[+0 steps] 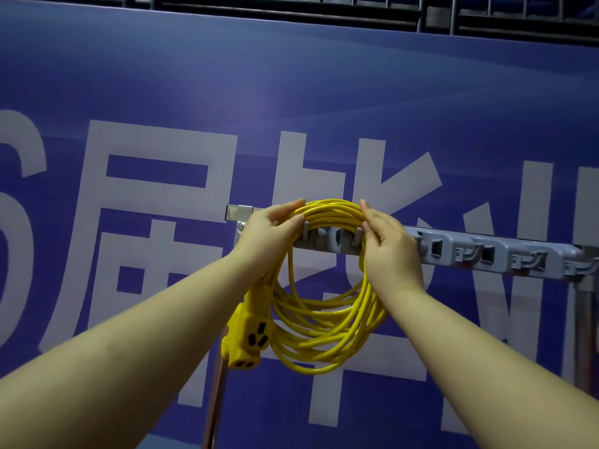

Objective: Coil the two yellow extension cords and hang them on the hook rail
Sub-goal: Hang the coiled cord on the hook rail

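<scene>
A coiled yellow extension cord [324, 319] hangs in front of the grey hook rail [479, 251], its top loops lying across the rail's left hooks. My left hand [269, 234] grips the upper left of the coil. My right hand [389, 244] holds the upper right of the coil with fingers wrapped over the strands. The cord's yellow socket block [246, 338] dangles below my left wrist. Only one yellow cord is in view.
The rail is fixed to a metal bar [240, 210] in front of a blue banner with large white characters [155, 222]. Several free grey hooks [525, 260] run to the right. A metal post [214, 406] stands below, and dark railings [356, 14] run along the top.
</scene>
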Action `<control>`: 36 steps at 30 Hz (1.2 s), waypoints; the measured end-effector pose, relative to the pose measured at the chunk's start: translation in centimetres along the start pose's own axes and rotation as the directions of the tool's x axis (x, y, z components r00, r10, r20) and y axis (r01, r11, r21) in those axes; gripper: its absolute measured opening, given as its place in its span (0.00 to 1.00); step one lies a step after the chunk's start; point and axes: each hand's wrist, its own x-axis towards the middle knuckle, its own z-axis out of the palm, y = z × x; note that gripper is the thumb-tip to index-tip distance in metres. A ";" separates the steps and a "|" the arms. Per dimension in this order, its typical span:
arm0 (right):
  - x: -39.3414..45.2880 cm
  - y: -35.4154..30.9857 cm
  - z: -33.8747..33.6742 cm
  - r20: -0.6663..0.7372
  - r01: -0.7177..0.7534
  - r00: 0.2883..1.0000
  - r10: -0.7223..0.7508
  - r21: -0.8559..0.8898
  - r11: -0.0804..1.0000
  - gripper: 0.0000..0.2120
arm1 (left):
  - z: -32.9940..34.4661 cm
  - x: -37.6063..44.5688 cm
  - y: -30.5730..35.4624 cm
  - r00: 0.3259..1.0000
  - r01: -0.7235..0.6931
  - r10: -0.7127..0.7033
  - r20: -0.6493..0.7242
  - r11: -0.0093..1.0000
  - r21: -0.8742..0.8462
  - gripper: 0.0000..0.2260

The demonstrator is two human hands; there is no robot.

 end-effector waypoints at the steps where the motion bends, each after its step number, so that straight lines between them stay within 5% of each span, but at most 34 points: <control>1: -0.2 0.0 0.1 -0.021 0.001 1.000 -0.001 0.005 1.000 0.19 | 0.0 0.0 -0.1 1.000 -0.015 0.014 0.007 1.000 0.004 0.17; 13: -2.8 0.7 1.0 -0.057 0.059 0.996 -0.066 -0.121 0.991 0.22 | 0.0 -0.7 -2.3 0.992 -0.129 0.129 0.015 0.964 0.231 0.19; 17: -3.1 0.2 0.5 0.018 0.058 0.998 -0.055 -0.237 0.970 0.24 | 0.0 -1.0 -1.8 0.990 -0.143 0.140 0.034 0.927 0.347 0.20; 21: -3.2 -0.8 -0.3 0.161 0.056 0.987 0.006 -0.377 0.925 0.28 | -0.1 -1.1 -0.8 0.979 -0.205 0.157 0.132 0.788 0.581 0.24; 36: -0.9 -5.1 -2.8 0.400 0.042 0.873 0.281 -0.635 0.772 0.41 | 0.2 -0.2 2.8 0.972 -0.056 -0.140 0.190 0.646 0.761 0.34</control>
